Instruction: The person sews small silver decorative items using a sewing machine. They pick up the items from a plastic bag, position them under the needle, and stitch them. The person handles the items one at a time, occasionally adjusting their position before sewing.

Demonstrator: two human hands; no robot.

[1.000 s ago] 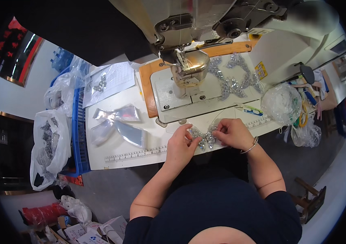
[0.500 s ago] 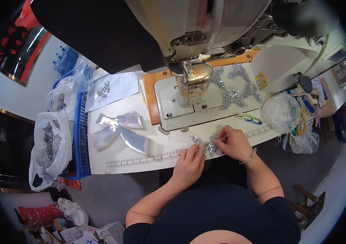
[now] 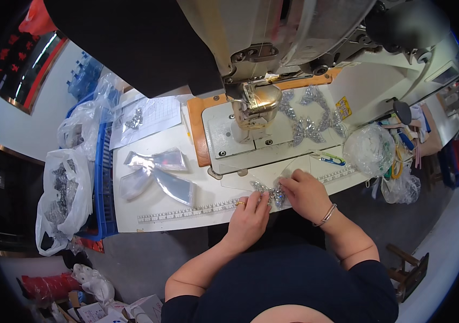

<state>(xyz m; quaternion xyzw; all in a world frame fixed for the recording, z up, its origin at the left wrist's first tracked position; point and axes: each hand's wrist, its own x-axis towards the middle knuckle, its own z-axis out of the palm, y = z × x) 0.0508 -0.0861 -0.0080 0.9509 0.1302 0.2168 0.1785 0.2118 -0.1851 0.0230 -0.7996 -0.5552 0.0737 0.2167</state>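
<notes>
A silver, glittering butterfly-shaped piece lies at the table's front edge, between my two hands. Faint edges of a clear film wing extend behind it. My left hand, with a ring on one finger, presses its fingertips onto the butterfly's left side. From the right, my right hand pinches at the butterfly's upper right wing, thumb and forefinger together; the fingers partly cover it. Beyond my hands stands the sewing machine head. Several more silver butterflies rest on the machine bed to its right.
Clear plastic wing shapes lie left, behind a printed ruler strip. Green-and-blue thread snips sit beside a clear plastic bundle. Along the left edge stand a blue crate and a white bag of silver pieces.
My right hand has turned slightly at the wrist, and its fingers have shifted a little on the butterfly. The left hand stays nearly in place. The whole view has shifted slightly.
</notes>
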